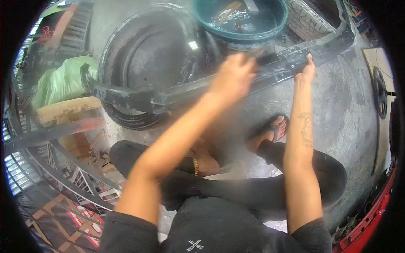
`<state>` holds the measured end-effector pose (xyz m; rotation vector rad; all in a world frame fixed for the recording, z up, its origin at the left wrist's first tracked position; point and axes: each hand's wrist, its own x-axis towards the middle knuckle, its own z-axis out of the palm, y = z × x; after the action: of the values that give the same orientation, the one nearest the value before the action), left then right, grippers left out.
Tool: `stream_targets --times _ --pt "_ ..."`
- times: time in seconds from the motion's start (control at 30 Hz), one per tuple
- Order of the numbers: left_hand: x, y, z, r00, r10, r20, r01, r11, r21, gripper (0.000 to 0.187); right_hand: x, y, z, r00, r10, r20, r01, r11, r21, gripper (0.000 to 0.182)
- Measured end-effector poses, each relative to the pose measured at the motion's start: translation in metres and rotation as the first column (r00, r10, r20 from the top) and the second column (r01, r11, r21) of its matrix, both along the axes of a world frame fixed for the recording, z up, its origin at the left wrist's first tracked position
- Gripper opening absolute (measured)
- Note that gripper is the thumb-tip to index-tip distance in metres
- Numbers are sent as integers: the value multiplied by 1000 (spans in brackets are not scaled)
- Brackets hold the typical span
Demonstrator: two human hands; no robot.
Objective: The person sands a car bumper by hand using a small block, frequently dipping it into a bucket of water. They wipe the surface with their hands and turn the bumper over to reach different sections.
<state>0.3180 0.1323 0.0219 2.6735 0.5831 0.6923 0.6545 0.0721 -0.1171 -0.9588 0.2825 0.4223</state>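
Note:
A long, wet black car bumper (272,75) stretches across the head view, from the green bag's side to the upper right. My right hand (306,71) grips its near edge, with the thumb up along the face. Closed and smeared by motion, my left hand (235,78) is over the middle of the bumper. Something dark sticks out past its fingers, too blurred to name. Beneath the bumper's left part is a round black basin (158,50), which appears to rest on a tyre (130,121).
A teal tub (241,37) of water with things in it stands beyond the bumper. Behind it leans another tyre (310,21). A green plastic bag (67,80) lies at left, above metal racks. My sandalled foot (276,126) is on the concrete floor. A red panel (375,219) borders the lower right.

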Motion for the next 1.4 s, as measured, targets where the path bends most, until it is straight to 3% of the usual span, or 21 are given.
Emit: stream_targets --times 0.1,0.17,0.23,0.27,0.33,0.37,0.47,0.53,0.63,0.7,0.73,0.8,0.9,1.0,1.1,1.17,1.2,1.27,1.33,1.4 --pt "-3 0 -4 1000 9 22 -9 1000 7 46 -5 -4 16 996 68 -55 -67 998 19 28" --pt "-84 8 12 998 30 -64 -31 999 -10 51 -4 -3 12 996 73 -56 -71 997 32 29" --pt "-171 17 31 950 165 -266 -160 986 41 54 -8 2 11 998 47 -39 -47 999 6 31" --pt "-204 20 33 945 204 -256 -225 973 -54 53 -10 -1 14 1000 15 -13 -16 1000 -27 34" --pt "-195 22 37 941 198 -273 -225 972 -70 53 -17 0 27 999 -53 -8 53 995 -81 39" --pt "-169 19 29 973 130 -192 -142 988 -52 51 -15 1 23 999 -34 -12 34 997 -64 40" --pt "-21 -3 4 998 15 -60 -18 999 -41 47 -15 -3 23 999 -35 -4 35 997 -71 39" --pt "24 -9 -3 998 -11 61 11 1000 2 46 -14 -3 25 999 11 -44 -13 999 -52 37" --pt "-56 3 12 997 -32 -64 31 999 -8 49 -13 -4 20 998 41 -36 -41 999 12 35" --pt "-145 16 30 984 79 -159 -76 997 23 52 -10 -2 22 1000 22 -21 -22 1000 -15 35" --pt "-190 21 34 947 152 -285 -162 987 -13 52 -16 -2 22 1000 6 -13 -6 999 -44 36" --pt "-232 31 35 950 148 -274 -167 985 -46 50 -21 -2 28 999 -49 16 50 995 -81 35" --pt "-124 21 21 981 61 -185 -69 997 -36 47 -10 1 7 1000 -13 5 13 1000 3 35" --pt "0 10 -5 998 -59 30 61 996 -71 43 -9 -2 9 1000 9 3 -9 999 37 35" --pt "-33 12 5 997 -76 -19 75 996 -43 48 -13 -3 19 999 24 -49 -24 1000 6 34" --pt "-124 21 29 990 -41 -132 39 999 -23 53 -10 -3 21 998 -1 -68 0 1000 -16 35" --pt "-173 24 30 973 69 -221 -58 997 53 53 -8 2 12 998 -39 -50 37 999 -29 35" --pt "-236 30 43 961 87 -264 -91 996 -3 58 -8 4 1 999 -41 -21 41 999 19 39" --pt "-193 24 37 974 22 -225 -30 999 -31 56 -23 5 19 995 -95 -16 95 995 4 42" --pt "-95 15 16 984 -114 -138 116 993 7 57 -19 3 17 997 -68 -21 69 997 29 43"
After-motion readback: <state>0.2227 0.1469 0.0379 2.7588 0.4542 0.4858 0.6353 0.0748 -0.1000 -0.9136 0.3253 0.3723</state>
